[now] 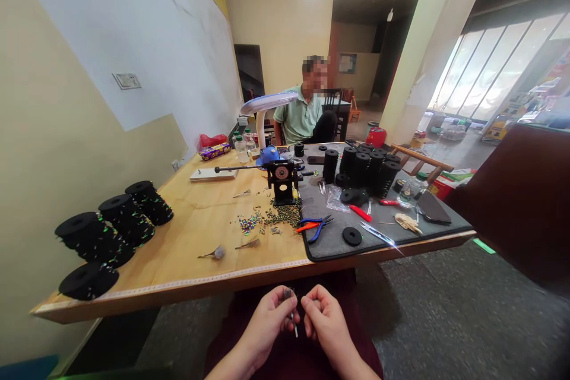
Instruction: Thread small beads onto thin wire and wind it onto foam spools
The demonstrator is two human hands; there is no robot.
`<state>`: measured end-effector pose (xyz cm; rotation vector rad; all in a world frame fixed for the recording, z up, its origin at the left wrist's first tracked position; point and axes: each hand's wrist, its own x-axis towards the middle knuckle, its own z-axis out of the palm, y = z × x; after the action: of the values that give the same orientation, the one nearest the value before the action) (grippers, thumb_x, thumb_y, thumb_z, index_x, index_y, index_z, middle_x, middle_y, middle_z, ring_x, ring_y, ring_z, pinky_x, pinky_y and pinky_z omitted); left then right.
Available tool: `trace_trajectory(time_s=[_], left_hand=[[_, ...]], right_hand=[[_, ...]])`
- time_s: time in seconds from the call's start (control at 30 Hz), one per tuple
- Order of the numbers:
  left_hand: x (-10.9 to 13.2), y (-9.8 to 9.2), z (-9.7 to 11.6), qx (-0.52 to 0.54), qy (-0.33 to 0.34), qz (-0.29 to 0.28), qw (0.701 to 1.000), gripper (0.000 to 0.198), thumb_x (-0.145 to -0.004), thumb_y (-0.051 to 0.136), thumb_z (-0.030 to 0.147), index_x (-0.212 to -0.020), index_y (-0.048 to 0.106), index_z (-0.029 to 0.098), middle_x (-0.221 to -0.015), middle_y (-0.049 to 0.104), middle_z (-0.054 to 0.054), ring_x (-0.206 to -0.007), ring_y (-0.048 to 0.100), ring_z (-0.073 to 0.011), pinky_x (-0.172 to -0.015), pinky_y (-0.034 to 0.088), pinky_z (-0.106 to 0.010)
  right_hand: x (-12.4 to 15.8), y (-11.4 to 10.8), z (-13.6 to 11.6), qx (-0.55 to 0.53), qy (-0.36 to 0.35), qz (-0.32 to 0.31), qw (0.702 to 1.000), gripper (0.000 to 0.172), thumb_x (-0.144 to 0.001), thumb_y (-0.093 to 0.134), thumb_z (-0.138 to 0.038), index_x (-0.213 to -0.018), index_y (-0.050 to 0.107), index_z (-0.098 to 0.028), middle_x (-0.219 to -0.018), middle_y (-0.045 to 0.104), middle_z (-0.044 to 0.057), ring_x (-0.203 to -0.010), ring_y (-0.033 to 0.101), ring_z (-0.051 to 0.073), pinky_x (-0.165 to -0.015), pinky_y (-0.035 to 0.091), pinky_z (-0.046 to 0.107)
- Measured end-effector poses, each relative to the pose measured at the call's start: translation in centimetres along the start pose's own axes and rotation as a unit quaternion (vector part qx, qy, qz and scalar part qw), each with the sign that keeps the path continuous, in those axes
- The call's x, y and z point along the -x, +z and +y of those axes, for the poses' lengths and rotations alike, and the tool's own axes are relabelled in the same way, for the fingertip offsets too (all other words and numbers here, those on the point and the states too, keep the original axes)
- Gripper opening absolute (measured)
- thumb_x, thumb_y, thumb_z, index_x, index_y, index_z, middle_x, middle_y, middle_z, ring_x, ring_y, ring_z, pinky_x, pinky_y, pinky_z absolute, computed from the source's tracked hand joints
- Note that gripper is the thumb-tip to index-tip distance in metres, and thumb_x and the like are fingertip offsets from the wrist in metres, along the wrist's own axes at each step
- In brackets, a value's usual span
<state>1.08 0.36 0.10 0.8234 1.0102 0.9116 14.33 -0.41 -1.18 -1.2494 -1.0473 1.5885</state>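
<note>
While left hand [279, 311] grips a thin rod [295, 328], right hand [323, 313] pinches beside it, contents unclear; likely fine fingerwork, next needing steadiness.

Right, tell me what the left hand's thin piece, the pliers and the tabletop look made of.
Thin piece: pale lower end, perhaps metal or plastic; too small to tell.
Pliers: dark jaws, probably steel; smooth, bright grips, likely plastic or rubber.
Tabletop: wood or laminate, from its tan colour and soft sheen.
</note>
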Motion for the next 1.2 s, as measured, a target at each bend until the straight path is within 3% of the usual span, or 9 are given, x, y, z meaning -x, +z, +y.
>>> trace_trajectory(time_s=[0.77,1.2], left_hand=[[-0.1,-0.2,-0.2,-0.021,0.017,0.009,1.000,0.031,-0.071,0.067,0.038,-0.076,0.049,0.014,-0.061,0.053,0.002,-0.054,0.048,-0.0081,-0.050,0.035,-0.019],[-0.1,-0.2,-0.1,-0.147,0.057,-0.004,0.988,0.039,-0.073,0.063,0.050,-0.075,0.049,0.014,-0.055,0.054,0.001,-0.043,0.042,-0.0069,-0.043,0.032,-0.019]], right_hand=[[0.2,0.4,0.1,0.023,0.024,-0.018,0.999,0.063,-0.059,0.056,-0.074,-0.071,0.040,-0.014,-0.037,0.044,-0.005,-0.029,0.029,0.002,-0.033,0.017,0.012],[-0.4,0.1,0.7,0.007,-0.004,-0.022,1.000,0.063,-0.063,0.056,-0.071,-0.083,0.041,-0.014,-0.043,0.048,-0.005,-0.032,0.032,0.001,-0.034,0.021,0.011]])
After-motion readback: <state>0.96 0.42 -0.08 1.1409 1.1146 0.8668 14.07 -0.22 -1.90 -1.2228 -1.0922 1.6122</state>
